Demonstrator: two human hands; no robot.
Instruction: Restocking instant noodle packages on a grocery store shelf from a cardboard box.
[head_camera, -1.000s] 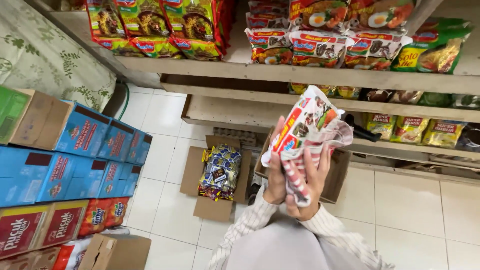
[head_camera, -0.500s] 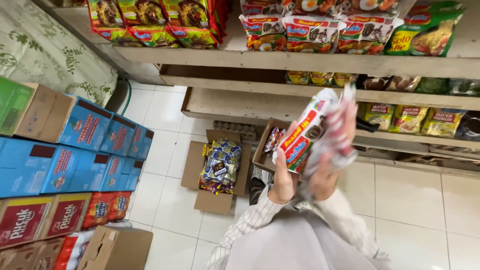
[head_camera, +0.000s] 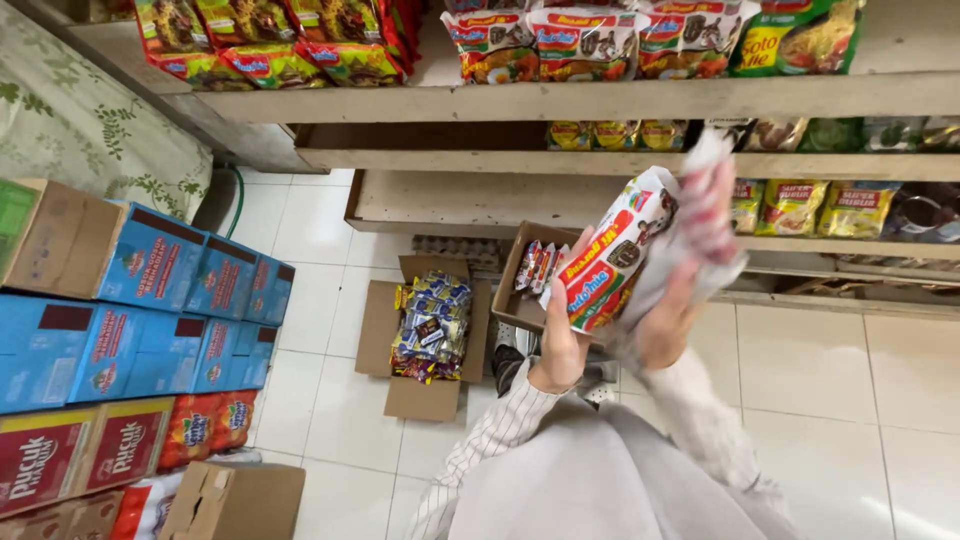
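Grip: left hand (head_camera: 560, 352) and right hand (head_camera: 665, 325) clasp noodle packets (head_camera: 625, 250).
Progress: packets raised beside shelf (head_camera: 600, 100), not yet placed.

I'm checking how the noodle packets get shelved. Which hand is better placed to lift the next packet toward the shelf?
Probably the right hand: it is nearer the shelf; the left hand supports the noodle packets from below.

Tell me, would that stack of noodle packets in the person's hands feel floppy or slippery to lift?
Probably light but awkward. The noodle packets look thin and glossy, so they may slide against each other. Both the left hand and right hand support them from below, which suggests a one-handed grip might let them fan apart. Their contents are likely brittle.
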